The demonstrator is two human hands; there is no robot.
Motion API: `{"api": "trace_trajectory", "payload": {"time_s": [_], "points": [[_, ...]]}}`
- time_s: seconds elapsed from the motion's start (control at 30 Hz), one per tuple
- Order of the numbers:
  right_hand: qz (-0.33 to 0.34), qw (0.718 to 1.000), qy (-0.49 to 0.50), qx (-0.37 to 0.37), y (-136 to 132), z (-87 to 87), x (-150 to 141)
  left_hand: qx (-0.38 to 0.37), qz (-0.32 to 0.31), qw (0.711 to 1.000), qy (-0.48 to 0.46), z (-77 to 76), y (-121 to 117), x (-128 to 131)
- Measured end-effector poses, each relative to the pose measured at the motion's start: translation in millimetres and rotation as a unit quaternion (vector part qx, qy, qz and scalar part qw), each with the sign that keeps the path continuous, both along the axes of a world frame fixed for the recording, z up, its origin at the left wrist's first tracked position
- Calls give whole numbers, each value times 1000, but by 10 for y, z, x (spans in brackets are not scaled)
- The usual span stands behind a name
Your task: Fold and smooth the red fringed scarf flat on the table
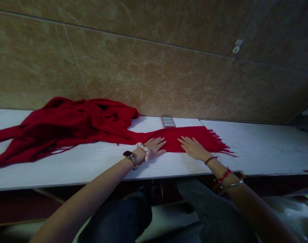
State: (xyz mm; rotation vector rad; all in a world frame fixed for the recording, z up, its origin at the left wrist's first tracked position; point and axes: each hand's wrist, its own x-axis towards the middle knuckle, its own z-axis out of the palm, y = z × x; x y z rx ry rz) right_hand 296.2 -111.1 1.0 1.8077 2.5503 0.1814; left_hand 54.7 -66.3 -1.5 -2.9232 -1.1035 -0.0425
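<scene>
A red fringed scarf [174,135] lies along a white wood-grain counter. Its right part is spread flat in a band, with the fringe pointing right. To the left the same red cloth is bunched into a loose heap that reaches the left edge of the view. My left hand [155,145] rests with fingers spread on the flat band, close to where it narrows toward the heap. Flat on the cloth nearer the fringed end, my right hand [193,147] also has its fingers apart. Neither hand grips anything.
A tan marbled tile wall [144,74] rises behind the white counter [265,148]. Against it, just beyond the scarf, lies a small blurred-out rectangular object [168,121]. A white hook-like fitting [236,47] is on the wall at upper right. My legs are below the counter's front edge.
</scene>
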Motion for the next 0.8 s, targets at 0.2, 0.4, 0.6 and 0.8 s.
{"api": "trace_trajectory", "payload": {"time_s": [0.2,0.4,0.6,0.8], "points": [[-83,996,7,19,141,222,62,49,14,998,-31,150,102,352],[-73,997,14,-1,269,175,-137,32,56,997,-43,8,188,519],[-89,996,6,12,233,19,-54,6,64,997,-44,-25,189,475],[-87,996,-2,25,252,7,-66,3,68,996,-50,10,163,490]]}}
